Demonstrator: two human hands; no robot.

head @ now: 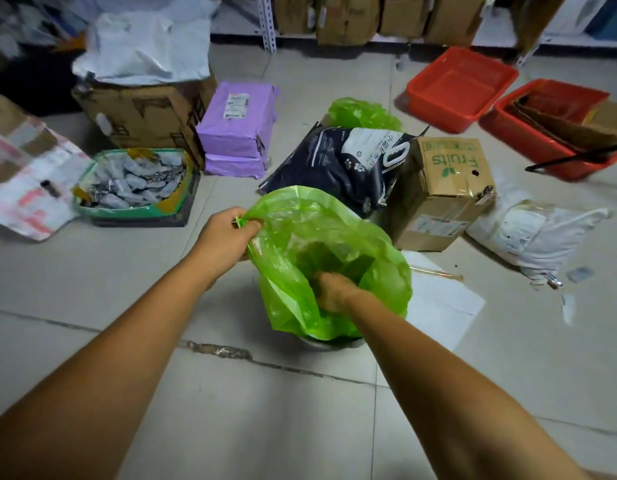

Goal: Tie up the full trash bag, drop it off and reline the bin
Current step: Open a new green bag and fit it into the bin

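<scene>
We are holding a translucent green bin liner (334,230) open over the bin (329,344). Only a grey sliver of the bin's rim is showing below the liner's lower edge. The bin is standing on the tiled floor (230,393), directly in front of us.

The left hand (224,237) is pinching the liner's rim at its upper left, with fingers and thumb curled around a gathered fold of plastic. The right hand (333,292) is reaching down inside the liner, past the wrist. Its fingers are pointing into the dark interior, and we cannot tell whether they are gripping the plastic or only pressing on it.

Just behind the liner, a dark cat-litter bag (334,164) with a white handle is lying on the floor. A second green bag (364,114) is showing behind it. A cardboard box marked "Fruits" (442,188) is sitting just beside the litter bag on the right, upside down. A white sheet of paper (442,303) is lying to the right of the bin, and a white sack (539,233) is lying further right.

To the left, stacked purple parcels (237,129) are resting beside a large cardboard box (140,116). In front of that box, a green-edged box of silver packets (133,181) is standing open. Two red tubs (459,84) are sitting at the far right.
</scene>
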